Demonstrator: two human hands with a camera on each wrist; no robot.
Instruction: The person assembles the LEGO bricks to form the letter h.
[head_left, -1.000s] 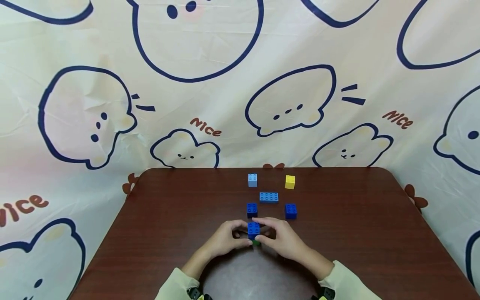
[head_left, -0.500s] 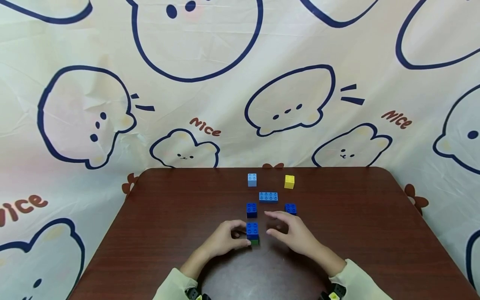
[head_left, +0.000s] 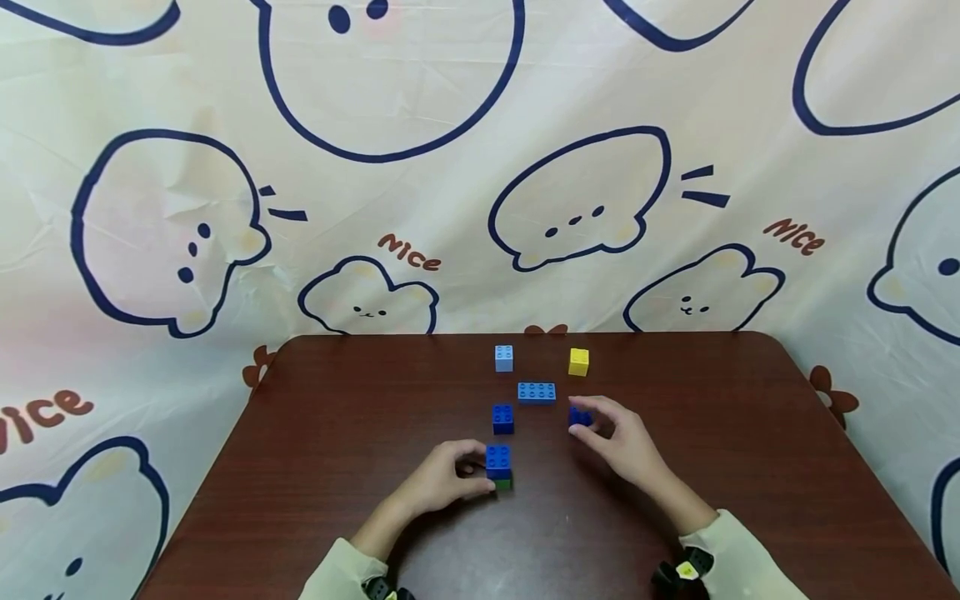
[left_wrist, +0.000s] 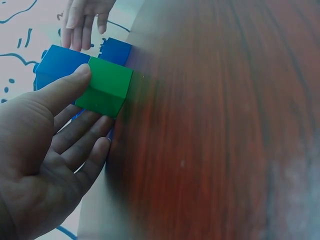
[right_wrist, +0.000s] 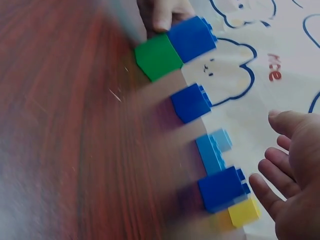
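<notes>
Your right hand [head_left: 626, 437], spread, brackets a dark-blue square plastic brick [right_wrist: 222, 190]; your left hand [head_left: 442, 479] pinches a blue-on-green plastic stack [head_left: 498, 465] (two joined, five loose).

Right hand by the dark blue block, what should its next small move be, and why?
Probably pinch that dark blue block gently: the right hand is beside it, and the right wrist view shows the fingers open and the thumb apart from it. The left hand holds the blue-and-green stack.
</notes>
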